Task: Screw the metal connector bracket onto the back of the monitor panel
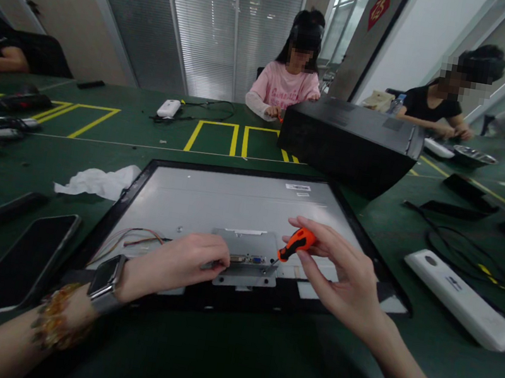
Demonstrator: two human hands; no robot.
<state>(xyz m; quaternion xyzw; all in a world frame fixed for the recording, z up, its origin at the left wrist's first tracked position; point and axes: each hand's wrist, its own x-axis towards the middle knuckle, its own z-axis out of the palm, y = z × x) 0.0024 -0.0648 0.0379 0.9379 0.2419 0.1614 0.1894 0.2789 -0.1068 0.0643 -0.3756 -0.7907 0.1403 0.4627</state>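
A bare monitor panel (212, 199) in a black frame lies face down on the green table (225, 363). A small metal board cover (246, 245) with connector ports sits near its front edge. My left hand (183, 262), with a watch and bead bracelet on the wrist, is curled with its fingertips pressed on the cover's left end. My right hand (339, 276) pinches an orange-handled screwdriver (295, 243), whose tip points down at the cover's right corner. Thin coloured wires (134, 237) run from under my left hand to the left.
A crumpled white cloth (95, 182) lies left of the panel, a dark phone (20, 264) nearer me. A black computer case (351, 141) stands behind the panel. A white power strip (464, 302) and cables lie at right. Several people sit at the far side.
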